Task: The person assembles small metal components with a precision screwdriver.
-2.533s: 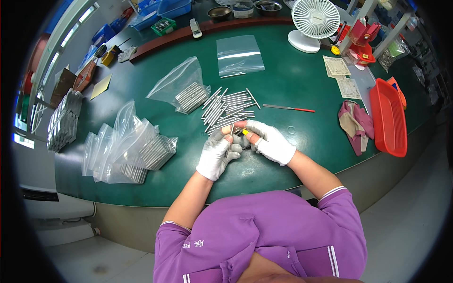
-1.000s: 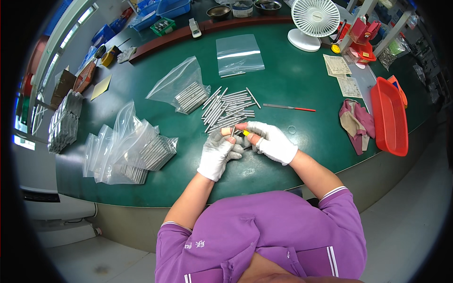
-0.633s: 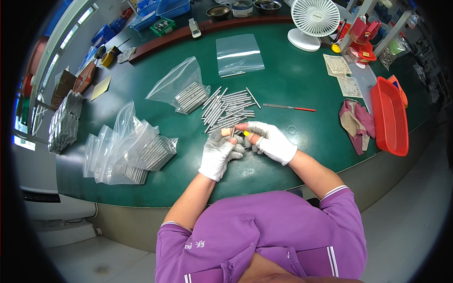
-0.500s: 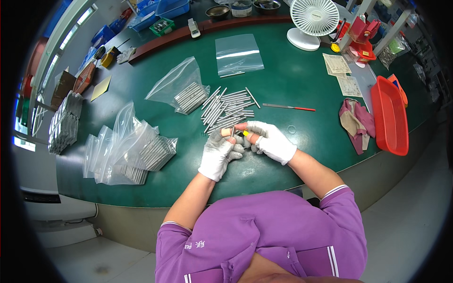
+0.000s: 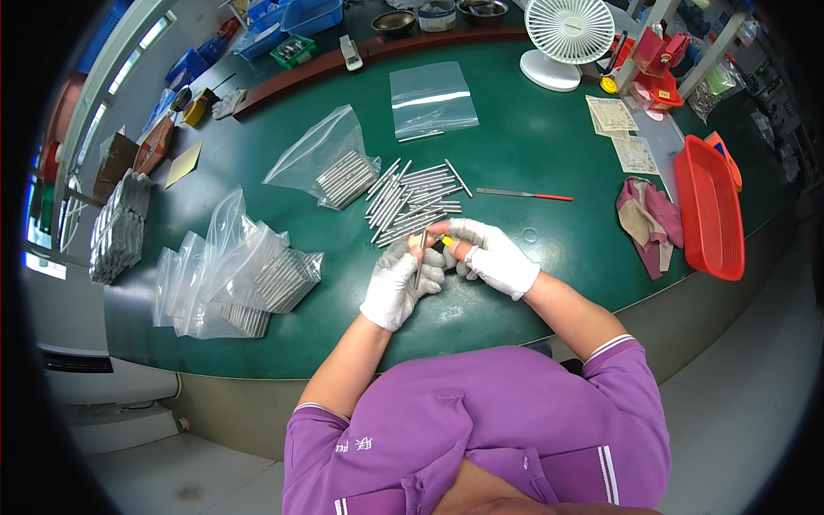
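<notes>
My left hand (image 5: 395, 289), in a white glove with some bare fingertips, is closed around a thin metal rod (image 5: 421, 262) that stands roughly upright between thumb and fingers. Just beside it, my gloved right hand (image 5: 498, 259) pinches a small black-and-yellow object (image 5: 446, 242) close to the rod's upper end. Its exact kind is too small to make out. Beyond both hands lies a loose pile of metal rods (image 5: 414, 199). An opened clear zip bag (image 5: 330, 142) with a row of rods in it rests at the pile's left.
Several filled zip bags (image 5: 232, 283) lie at left, with more stacked bags (image 5: 120, 227) at the table edge. A flat clear bag (image 5: 433, 94), a red-handled file (image 5: 524, 195), a cloth (image 5: 650, 227), a red basket (image 5: 711, 206) and a white fan (image 5: 566, 39) surround the work area.
The rod in my left hand now shows more of its length and stands more upright between the fingers. My right hand stays in nearly the same place with the black-and-yellow object.
</notes>
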Motion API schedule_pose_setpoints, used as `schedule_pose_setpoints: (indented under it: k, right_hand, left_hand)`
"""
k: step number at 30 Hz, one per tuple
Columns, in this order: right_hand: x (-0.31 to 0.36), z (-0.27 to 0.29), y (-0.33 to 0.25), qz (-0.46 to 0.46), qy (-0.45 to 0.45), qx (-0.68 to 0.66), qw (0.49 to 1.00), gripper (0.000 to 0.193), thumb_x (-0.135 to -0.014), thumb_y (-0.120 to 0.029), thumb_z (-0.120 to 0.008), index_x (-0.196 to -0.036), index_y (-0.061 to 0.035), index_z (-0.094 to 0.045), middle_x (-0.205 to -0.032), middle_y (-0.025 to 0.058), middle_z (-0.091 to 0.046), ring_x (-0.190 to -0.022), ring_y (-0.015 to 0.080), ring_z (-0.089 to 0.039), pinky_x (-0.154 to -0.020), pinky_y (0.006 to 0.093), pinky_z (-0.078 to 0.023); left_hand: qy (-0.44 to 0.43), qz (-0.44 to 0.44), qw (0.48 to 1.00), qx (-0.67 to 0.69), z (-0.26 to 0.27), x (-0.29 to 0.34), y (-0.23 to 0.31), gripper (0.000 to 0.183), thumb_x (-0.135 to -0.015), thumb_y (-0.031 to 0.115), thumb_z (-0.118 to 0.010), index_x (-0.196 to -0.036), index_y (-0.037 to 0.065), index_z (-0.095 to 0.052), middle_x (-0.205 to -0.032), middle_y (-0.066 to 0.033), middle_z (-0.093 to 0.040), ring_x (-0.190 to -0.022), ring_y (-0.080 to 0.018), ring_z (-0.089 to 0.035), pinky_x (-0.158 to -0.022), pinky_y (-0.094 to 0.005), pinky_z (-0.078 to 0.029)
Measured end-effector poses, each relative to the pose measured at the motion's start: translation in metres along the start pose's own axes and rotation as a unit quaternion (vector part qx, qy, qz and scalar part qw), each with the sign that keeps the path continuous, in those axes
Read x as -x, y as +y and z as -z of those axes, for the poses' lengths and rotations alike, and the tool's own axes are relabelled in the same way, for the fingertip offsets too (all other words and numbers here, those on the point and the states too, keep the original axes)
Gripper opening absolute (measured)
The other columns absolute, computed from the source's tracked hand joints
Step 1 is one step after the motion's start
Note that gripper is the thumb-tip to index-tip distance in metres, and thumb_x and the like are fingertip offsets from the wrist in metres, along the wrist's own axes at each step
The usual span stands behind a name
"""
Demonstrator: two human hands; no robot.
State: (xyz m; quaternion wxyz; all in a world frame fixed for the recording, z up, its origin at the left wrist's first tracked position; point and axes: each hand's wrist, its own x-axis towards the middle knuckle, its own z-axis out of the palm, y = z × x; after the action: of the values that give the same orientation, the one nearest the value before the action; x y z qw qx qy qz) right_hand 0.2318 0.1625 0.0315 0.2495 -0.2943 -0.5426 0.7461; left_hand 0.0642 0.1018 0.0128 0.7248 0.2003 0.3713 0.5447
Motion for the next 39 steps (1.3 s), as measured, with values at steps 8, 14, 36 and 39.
schedule_pose_setpoints:
  k: [8,14,36,39]
  right_hand:
    - [0.000,0.001,0.000,0.013,-0.005,-0.005,1.000,0.036,-0.085,-0.012,-0.045,-0.120,-0.0047,-0.046,-0.102,-0.0025,-0.053,-0.061,0.0026,-0.039,-0.054,0.0164,-0.035]
    - [0.000,0.003,0.001,-0.007,-0.013,-0.013,1.000,0.036,-0.085,-0.013,-0.045,-0.121,-0.0055,-0.045,-0.088,-0.0013,-0.053,-0.060,0.0030,-0.040,-0.053,0.0167,-0.034]
    - [-0.006,0.052,-0.014,0.151,0.279,0.326,0.891,0.031,-0.086,-0.013,-0.045,-0.117,-0.0091,-0.050,-0.094,0.0106,-0.059,-0.082,0.0181,-0.057,-0.075,0.0266,-0.044]
    - [-0.008,0.074,-0.011,0.158,0.416,0.403,0.800,0.030,-0.083,-0.021,-0.054,-0.109,-0.0075,-0.054,-0.097,0.0156,-0.060,-0.087,0.0249,-0.059,-0.077,0.0299,-0.045]
  left_hand:
    - [-0.008,0.009,1.000,-0.020,0.002,-0.002,-0.001,0.035,-0.085,0.033,-0.052,-0.106,0.004,-0.050,-0.075,-0.0045,-0.057,-0.061,-0.0119,-0.055,-0.051,-0.0203,-0.044]
    - [-0.004,0.007,0.998,-0.062,0.002,-0.001,-0.001,0.037,-0.087,0.036,-0.050,-0.105,0.004,-0.051,-0.067,-0.0033,-0.056,-0.049,-0.0092,-0.049,-0.041,-0.0192,-0.034]
    - [-0.050,0.044,0.996,0.052,0.002,0.000,0.007,0.027,-0.089,0.029,-0.047,-0.104,0.006,-0.051,-0.071,-0.0003,-0.054,-0.041,-0.0037,-0.027,-0.040,-0.0181,-0.023]
    - [-0.031,0.030,0.999,0.022,-0.003,0.001,0.006,0.031,-0.090,0.031,-0.044,-0.103,0.003,-0.049,-0.069,-0.0024,-0.052,-0.041,-0.0040,-0.027,-0.040,-0.0188,-0.023]
